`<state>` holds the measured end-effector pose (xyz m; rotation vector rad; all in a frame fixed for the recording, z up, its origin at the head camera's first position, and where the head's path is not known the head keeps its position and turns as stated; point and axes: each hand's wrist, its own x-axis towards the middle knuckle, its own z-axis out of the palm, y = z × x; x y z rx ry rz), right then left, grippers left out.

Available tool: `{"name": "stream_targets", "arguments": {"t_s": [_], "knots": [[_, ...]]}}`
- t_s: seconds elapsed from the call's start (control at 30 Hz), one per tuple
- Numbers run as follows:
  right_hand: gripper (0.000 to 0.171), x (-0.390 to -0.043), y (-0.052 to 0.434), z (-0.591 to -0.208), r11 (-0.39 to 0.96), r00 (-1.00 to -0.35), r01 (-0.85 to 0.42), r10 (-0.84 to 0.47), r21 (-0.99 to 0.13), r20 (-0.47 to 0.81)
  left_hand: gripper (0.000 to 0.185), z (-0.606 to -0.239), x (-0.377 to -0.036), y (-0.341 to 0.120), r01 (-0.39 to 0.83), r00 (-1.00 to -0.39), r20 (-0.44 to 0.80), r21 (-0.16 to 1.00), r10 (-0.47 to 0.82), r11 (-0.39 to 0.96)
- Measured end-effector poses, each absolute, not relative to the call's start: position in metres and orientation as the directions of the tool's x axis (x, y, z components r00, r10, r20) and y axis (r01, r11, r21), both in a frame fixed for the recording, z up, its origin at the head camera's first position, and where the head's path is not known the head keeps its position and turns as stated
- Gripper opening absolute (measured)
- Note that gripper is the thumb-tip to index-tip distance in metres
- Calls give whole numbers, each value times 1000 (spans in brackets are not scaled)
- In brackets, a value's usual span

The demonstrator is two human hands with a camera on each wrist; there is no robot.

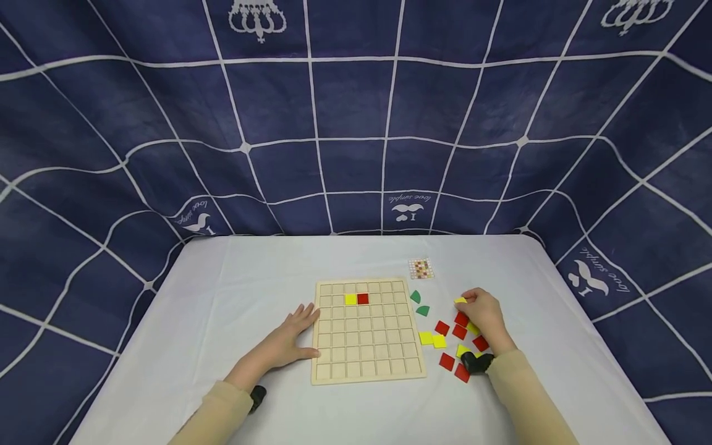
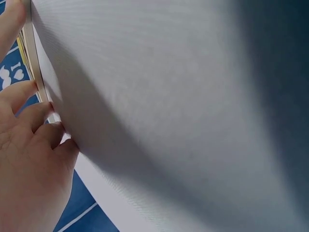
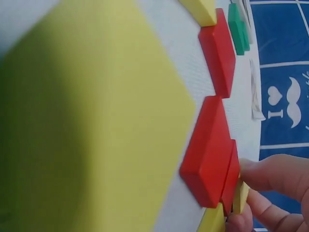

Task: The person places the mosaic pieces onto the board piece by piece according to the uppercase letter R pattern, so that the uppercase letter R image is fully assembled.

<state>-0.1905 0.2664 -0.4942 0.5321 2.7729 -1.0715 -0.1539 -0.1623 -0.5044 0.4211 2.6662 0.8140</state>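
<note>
Fingers of my right hand (image 1: 485,314) pinch a yellow tile (image 1: 460,301) among loose tiles; the board (image 1: 367,330) lies to its left, my flat, relaxed left hand (image 1: 289,342) touching the board's near edge.

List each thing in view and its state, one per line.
Wooden grid board: flat on the table, mostly unfilled.
Yellow tile on board: seated in a cell.
Red tile on board: seated beside it.
Left hand: resting against the board's edge.
Right hand: pinching a yellow tile.
</note>
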Motion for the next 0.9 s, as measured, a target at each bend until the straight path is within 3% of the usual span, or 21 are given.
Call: {"name": "stream_targets", "arguments": {"t_s": [0.23, 0.43, 0.9], "knots": [[32, -194, 268, -498, 630, -921, 389, 272, -672, -278, 92, -507, -153, -164, 197, -905, -204, 578, 374, 792], [35, -198, 263, -494, 617, -936, 350, 261, -705, -236, 93, -507, -156, -162, 203, -902, -205, 575, 380, 792], [31, -219, 191, -481, 451, -973, 231, 119, -862, -198, 94, -506, -156, -164, 202, -900, -209, 580, 383, 790]]}}
